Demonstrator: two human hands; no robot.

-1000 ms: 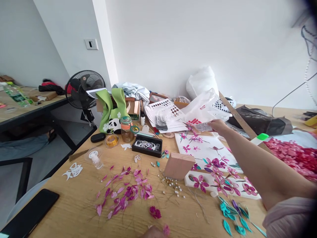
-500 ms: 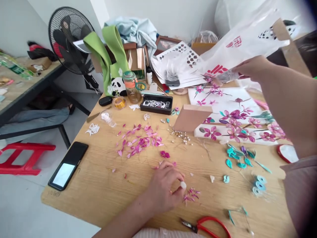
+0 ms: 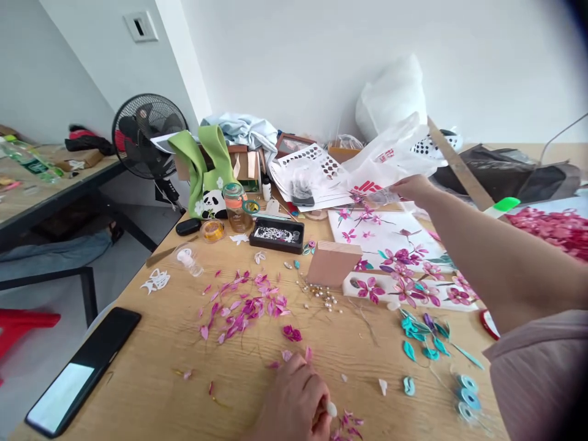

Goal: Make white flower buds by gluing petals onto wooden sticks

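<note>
Head view, looking down over a cluttered wooden table (image 3: 138, 392): the right hand (image 3: 413, 187) reaches far across to the back of the table, its fingers closed on the lower edge of a white plastic bag (image 3: 390, 159) with red print, which hangs lifted above the white flower panel (image 3: 390, 245). The left hand (image 3: 294, 407) rests at the near edge of the table, thumb and forefinger pinched together on a small white bead-like piece (image 3: 331, 409), just beside a little cluster of pink petals (image 3: 346, 424). Between the two hands lie a wooden block (image 3: 333, 262) standing against the panel, a scatter of pearl beads (image 3: 321, 297) at its foot, and teal paper leaves (image 3: 420, 334) to the right. A wider spread of magenta petals (image 3: 243, 303) covers the middle of the table, well apart from the right hand and just beyond the left. Further back stand a black tray (image 3: 275, 236), a glass jar (image 3: 235, 207), a green panda bag (image 3: 206, 177) and stacked printed sheets (image 3: 312, 177) under the lifted bag. A long wooden strip (image 3: 454, 165) slants behind the right wrist. A black phone (image 3: 82, 370) lies at the near left corner. Beyond the table a black fan (image 3: 147, 135) stands against a white wall, beside a second table (image 3: 46, 190) at the left.
</note>
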